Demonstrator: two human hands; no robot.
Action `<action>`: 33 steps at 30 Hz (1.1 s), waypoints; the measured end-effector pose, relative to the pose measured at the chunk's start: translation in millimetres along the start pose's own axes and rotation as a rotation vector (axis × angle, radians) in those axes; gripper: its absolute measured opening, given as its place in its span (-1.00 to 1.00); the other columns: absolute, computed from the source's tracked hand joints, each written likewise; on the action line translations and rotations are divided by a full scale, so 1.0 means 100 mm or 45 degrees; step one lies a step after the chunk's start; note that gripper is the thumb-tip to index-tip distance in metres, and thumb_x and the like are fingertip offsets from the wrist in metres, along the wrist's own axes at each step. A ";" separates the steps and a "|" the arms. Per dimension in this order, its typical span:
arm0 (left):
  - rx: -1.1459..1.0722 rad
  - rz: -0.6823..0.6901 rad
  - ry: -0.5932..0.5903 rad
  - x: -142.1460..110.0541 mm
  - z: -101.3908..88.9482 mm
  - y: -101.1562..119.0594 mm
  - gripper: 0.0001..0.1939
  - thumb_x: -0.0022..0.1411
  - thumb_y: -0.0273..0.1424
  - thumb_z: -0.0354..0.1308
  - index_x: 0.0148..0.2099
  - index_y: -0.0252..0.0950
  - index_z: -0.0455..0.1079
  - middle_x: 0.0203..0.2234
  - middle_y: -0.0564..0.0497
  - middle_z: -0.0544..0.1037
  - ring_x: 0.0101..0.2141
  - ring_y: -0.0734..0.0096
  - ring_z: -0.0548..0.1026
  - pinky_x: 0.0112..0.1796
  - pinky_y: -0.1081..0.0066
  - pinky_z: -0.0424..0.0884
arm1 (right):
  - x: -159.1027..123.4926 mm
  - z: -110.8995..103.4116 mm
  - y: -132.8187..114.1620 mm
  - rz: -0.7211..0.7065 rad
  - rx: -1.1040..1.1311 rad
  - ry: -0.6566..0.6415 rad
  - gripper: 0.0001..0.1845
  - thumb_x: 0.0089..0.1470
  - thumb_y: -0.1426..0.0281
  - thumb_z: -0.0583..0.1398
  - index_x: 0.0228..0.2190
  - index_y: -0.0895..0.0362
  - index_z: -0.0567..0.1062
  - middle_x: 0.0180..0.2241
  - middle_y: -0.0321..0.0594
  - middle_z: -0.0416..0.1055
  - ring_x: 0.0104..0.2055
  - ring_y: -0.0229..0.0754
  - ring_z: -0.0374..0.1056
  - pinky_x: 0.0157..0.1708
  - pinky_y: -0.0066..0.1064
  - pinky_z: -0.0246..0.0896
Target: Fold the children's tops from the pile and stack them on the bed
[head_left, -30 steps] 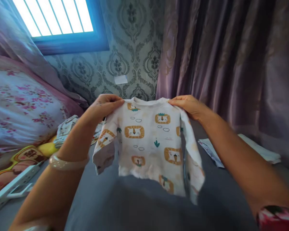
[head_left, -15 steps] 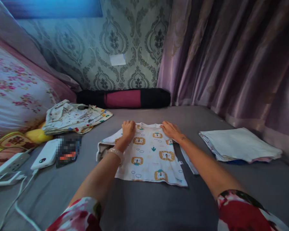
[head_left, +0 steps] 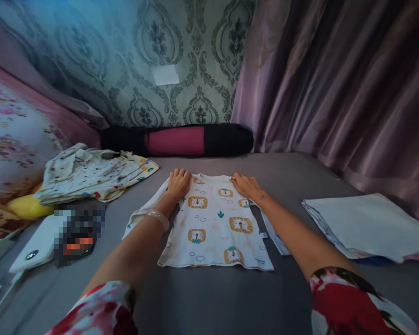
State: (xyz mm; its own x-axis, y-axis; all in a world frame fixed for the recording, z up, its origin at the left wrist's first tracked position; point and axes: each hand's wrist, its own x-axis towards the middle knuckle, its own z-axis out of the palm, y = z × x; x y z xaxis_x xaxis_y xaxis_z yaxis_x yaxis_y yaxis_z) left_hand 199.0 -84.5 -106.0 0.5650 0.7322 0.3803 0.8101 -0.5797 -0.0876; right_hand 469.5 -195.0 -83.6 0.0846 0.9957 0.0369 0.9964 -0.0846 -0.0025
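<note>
A small white shirt (head_left: pixel 212 237) printed with lion faces lies spread on the grey bed, its neckline away from me and its hem toward me. My left hand (head_left: pixel 179 184) is closed on the shirt's left shoulder, the fingers curled over the cloth. At the opposite shoulder, my right hand (head_left: pixel 246 186) grips the fabric beside the collar. The left sleeve sticks out beneath my left forearm; the right sleeve is partly hidden under my right arm.
Folded clothes (head_left: pixel 363 223) are stacked at the right. At the left lie a rumpled pile of printed clothes (head_left: pixel 87 172), a white power bank (head_left: pixel 38 244) with a cable, and a pixelated dark object (head_left: pixel 78 237). A black and maroon bolster (head_left: pixel 176 140) rests against the wall.
My left hand has shifted a little left with the shirt's shoulder, and the left side of the shirt lies wider and flatter. My right hand keeps its hold. The view has tilted downward slightly.
</note>
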 end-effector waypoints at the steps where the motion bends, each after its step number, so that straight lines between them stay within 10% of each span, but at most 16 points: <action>1: 0.003 0.004 -0.007 0.04 0.03 -0.02 -0.68 0.36 -0.40 -0.19 -0.06 -0.28 0.39 -0.14 -0.25 0.41 -0.08 -0.01 0.27 -0.13 0.11 0.15 | 0.06 0.01 0.01 -0.005 0.000 0.001 -0.60 0.36 0.20 -0.16 -0.04 0.15 0.32 -0.03 0.05 0.45 -0.02 0.04 0.41 -0.10 -0.24 0.15; 20: -0.288 -0.172 -0.270 0.66 0.34 -0.10 -0.68 0.33 -0.32 -0.11 -0.10 -0.29 0.43 -0.11 -0.20 0.54 -0.03 0.06 0.43 -0.08 0.16 0.14 | 0.87 0.18 0.11 -0.066 0.223 -0.006 -0.63 0.29 0.37 0.00 0.06 0.18 0.39 0.07 -0.01 0.35 0.12 -0.08 0.25 0.05 -0.37 0.09; 33: -0.199 -0.262 -0.304 0.73 0.40 0.15 -0.64 0.37 -0.29 -0.16 -0.08 -0.35 0.41 -0.12 -0.32 0.53 -0.08 -0.01 0.44 -0.09 0.07 0.17 | 0.82 0.27 -0.11 0.114 0.204 0.106 -0.64 0.30 0.33 -0.03 -0.02 0.21 0.42 0.01 0.04 0.37 0.08 -0.01 0.25 0.05 -0.29 0.08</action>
State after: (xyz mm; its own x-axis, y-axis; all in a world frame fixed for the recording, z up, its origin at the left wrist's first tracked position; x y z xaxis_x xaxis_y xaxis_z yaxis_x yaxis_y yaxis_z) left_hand 258.7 -25.1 -116.8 0.4276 0.8918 0.1480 0.8877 -0.4452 0.1175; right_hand 465.4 -111.0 -107.9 0.1788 0.9775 0.1120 0.9728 -0.1587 -0.1686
